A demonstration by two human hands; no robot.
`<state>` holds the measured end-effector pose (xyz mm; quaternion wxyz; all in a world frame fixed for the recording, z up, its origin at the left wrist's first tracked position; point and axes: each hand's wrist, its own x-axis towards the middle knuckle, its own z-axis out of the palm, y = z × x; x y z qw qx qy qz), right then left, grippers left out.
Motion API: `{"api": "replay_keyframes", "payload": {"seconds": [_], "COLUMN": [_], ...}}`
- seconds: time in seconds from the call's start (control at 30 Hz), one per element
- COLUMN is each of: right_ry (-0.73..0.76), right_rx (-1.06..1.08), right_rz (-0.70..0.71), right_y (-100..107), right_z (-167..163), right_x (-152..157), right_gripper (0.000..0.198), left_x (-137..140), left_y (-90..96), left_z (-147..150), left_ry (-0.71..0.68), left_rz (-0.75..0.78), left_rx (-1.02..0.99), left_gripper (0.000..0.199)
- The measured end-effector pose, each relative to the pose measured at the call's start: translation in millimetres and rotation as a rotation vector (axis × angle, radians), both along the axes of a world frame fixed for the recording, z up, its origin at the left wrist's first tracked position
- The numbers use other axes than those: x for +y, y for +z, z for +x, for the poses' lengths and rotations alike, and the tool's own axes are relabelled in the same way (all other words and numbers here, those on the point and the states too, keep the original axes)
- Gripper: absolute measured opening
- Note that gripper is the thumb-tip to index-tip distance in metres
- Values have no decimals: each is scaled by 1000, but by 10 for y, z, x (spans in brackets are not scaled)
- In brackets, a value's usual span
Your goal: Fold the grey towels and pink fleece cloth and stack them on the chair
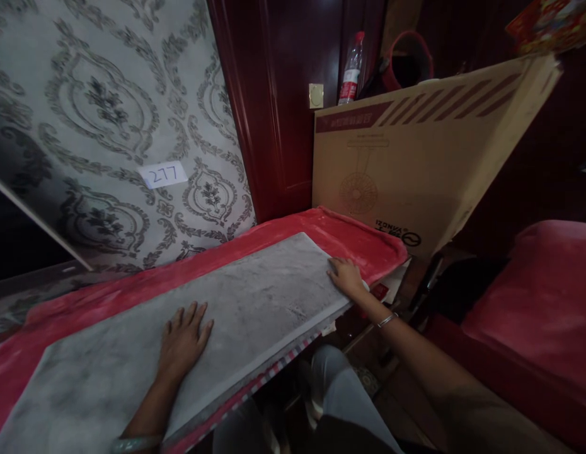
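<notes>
A long grey plush cloth [255,284], with straight edges, lies flat over a red plush cover [359,243]. My left hand [185,340] rests palm down on the cloth with its fingers spread. At the cloth's right end, my right hand [346,276] touches the edge near the far corner. Its fingers reach over the border, and I cannot tell whether they pinch the fabric. Under the near edge a striped pink and grey border [274,369] shows.
Behind the right end stands a large cardboard box [397,164], with a plastic bottle [352,69] behind its top edge. A patterned wall [108,94] with a number card [163,174] runs along the back. To the right is a red-covered seat [543,302].
</notes>
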<state>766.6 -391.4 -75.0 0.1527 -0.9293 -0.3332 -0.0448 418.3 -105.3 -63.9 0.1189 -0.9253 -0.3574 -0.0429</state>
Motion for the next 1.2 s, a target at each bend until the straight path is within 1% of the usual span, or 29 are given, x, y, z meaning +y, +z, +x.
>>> {"api": "replay_keyframes", "payload": {"seconds": [0.07, 0.2, 0.27, 0.53, 0.63, 0.77, 0.87, 0.97, 1.07, 1.2], "right_ry": [-72, -169, -205, -225, -223, -199, -190, -187, -180, -195], "right_rx": [17, 88, 120, 163, 179, 214, 257, 303, 321, 285], "right_rz": [-1, -41, -59, -82, -81, -66, -48, -21, 20, 81], "right_y": [33, 77, 87, 53, 73, 167, 255, 306, 283, 189], "right_z": [51, 145, 175, 177, 192, 294, 426, 542, 590, 587], "right_x": [-33, -64, -59, -74, -46, 131, 358, 588, 739, 805], "right_gripper": [49, 39, 39, 40, 42, 46, 47, 43, 37, 35], "left_x": [-15, -30, -31, -25, -12, -6, -17, -17, 19, 76], "left_y": [10, 11, 10, -3, -23, -40, -41, -60, -112, -180], "left_z": [3, -2, -5, -27, -32, -33, -41, -62, -90, -114], "left_ry": [4, 6, 6, -36, -40, -50, -59, -59, -70, -80], "left_rz": [2, 11, 19, 27, 31, 28, 23, 22, 28, 36], "left_rx": [16, 23, 20, -12, -28, -66, -103, -123, -146, -191], "left_gripper": [58, 58, 57, 56, 56, 55, 54, 53, 51, 51]}}
